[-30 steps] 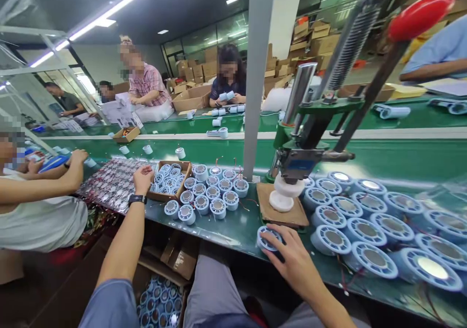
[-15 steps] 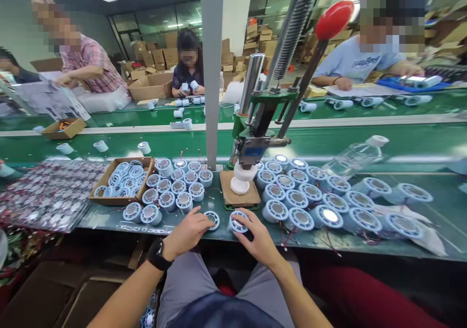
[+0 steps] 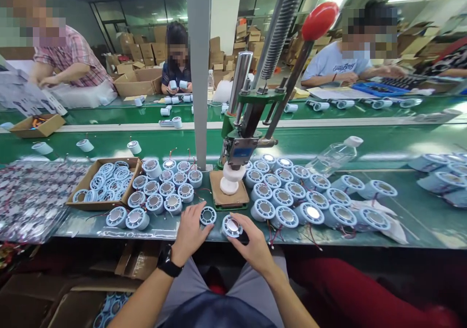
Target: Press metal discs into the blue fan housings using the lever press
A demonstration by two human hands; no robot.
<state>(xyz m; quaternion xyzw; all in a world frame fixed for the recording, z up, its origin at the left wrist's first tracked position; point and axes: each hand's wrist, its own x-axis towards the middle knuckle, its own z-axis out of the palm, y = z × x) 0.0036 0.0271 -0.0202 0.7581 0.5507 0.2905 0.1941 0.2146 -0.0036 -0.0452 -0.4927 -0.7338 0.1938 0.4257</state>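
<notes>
My left hand (image 3: 190, 229) is at the table's front, thumb and forefinger around the left side of a light-blue slotted ring (image 3: 207, 207). The ring lies flat, with dark tabletop visible through its middle. To its right, my right hand (image 3: 252, 243) grips a light-blue cylindrical housing (image 3: 226, 229) between thumb and fingers. A shiny silver disc (image 3: 232, 225) sits in the housing's top, which is tilted. Just behind both hands stands a green hand press (image 3: 242, 145) with a red knob. Its white pressing head (image 3: 234, 173) is above a round white seat (image 3: 229, 186) on a brown pad.
Similar housings with red wires crowd both sides, left (image 3: 167, 188) and right (image 3: 280, 196). A cardboard box (image 3: 135, 172) of rings is at left, beside bagged parts (image 3: 32, 196). A plastic bottle (image 3: 333, 156) leans behind the right group. Co-workers sit beyond the green conveyor (image 3: 164, 143).
The whole view has shifted, so the scene appears further left. My left fingers have spread wider around the ring. My right hand has tilted the housing, and its silver top shows more.
</notes>
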